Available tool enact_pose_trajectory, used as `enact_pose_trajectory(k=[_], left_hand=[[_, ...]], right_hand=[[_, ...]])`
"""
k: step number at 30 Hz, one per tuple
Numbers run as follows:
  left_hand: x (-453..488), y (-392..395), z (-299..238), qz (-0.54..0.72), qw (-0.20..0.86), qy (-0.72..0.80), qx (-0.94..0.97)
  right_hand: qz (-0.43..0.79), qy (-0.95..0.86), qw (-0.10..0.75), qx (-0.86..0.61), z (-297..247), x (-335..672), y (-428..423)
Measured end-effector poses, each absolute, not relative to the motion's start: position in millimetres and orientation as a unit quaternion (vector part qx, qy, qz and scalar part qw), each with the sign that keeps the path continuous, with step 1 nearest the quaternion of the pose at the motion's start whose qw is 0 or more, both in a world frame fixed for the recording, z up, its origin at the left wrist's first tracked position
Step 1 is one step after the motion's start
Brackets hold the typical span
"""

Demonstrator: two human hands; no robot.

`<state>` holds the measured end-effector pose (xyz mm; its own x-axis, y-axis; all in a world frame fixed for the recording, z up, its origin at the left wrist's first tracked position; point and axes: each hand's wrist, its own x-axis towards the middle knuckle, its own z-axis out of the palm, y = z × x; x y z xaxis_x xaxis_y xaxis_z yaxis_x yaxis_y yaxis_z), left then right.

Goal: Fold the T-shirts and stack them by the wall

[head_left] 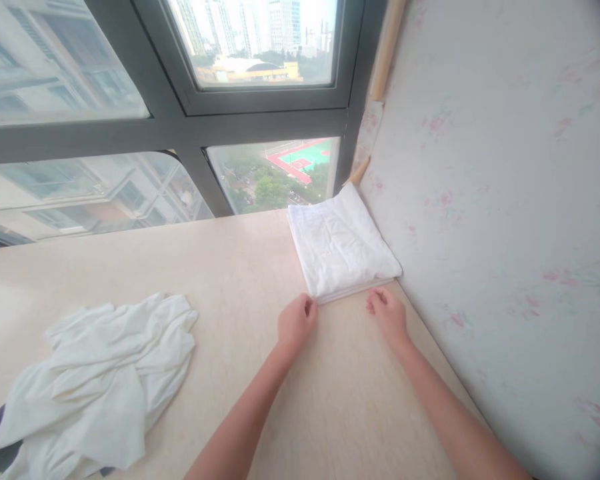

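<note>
A folded white cloth (343, 243), a neat square stack of layers, lies flat in the corner where the window meets the wall. My left hand (297, 321) is closed in a pinch at its near left corner. Along the same near edge, toward the right corner, my right hand (389, 313) also has its fingers curled and pinched at the cloth. The fingertips of both hands are partly hidden, so how much fabric they hold does not show. A crumpled white garment (100, 383) with dark patches lies spread out at the left.
The pale ledge (230, 280) runs beneath a grey window frame (260, 123). Flowered wallpaper (495, 200) covers the wall close along my right arm. A damaged strip of wood trim (363, 170) sits at the corner behind the folded cloth.
</note>
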<state>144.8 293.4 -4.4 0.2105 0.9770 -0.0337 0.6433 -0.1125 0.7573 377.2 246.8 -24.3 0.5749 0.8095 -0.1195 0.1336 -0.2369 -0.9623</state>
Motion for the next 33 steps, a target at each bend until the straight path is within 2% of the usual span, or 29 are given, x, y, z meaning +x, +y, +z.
enact_pose_trajectory(k=[6,10,13,17,22,26,28,33], left_hand=[[152.4,288.6,-2.1,0.302,0.223,0.518,0.769],[171.1,312.5,-4.8,0.340,0.225,0.521,0.750],[181.6,324.6,-11.8,0.357,0.263,0.565,0.696],[182.4,327.3,-17.7,0.356,0.297,0.555,0.691],[170.0,317.8,-18.9,0.357,0.314,0.552,0.685],[159.4,306.0,-20.1,0.359,0.310,0.553,0.685],[156.0,302.9,-19.1,0.358,0.282,0.557,0.694],[154.2,313.5,-10.2,0.274,0.090,0.492,0.821]], right_hand=[[0.031,-0.539,0.496,-0.680,4.0,387.2,297.2],[-0.099,-0.616,0.373,-0.687,0.8,403.9,343.4],[-0.119,-0.625,0.303,-0.710,-24.3,406.0,344.5],[-0.134,-0.635,0.291,-0.703,-48.9,404.2,325.7],[-0.093,-0.641,0.290,-0.704,-46.0,401.0,306.2],[-0.069,-0.644,0.258,-0.717,-34.8,399.4,294.5],[-0.055,-0.648,0.244,-0.719,-24.3,403.5,304.3],[-0.054,-0.716,0.239,-0.654,8.7,422.3,386.8]])
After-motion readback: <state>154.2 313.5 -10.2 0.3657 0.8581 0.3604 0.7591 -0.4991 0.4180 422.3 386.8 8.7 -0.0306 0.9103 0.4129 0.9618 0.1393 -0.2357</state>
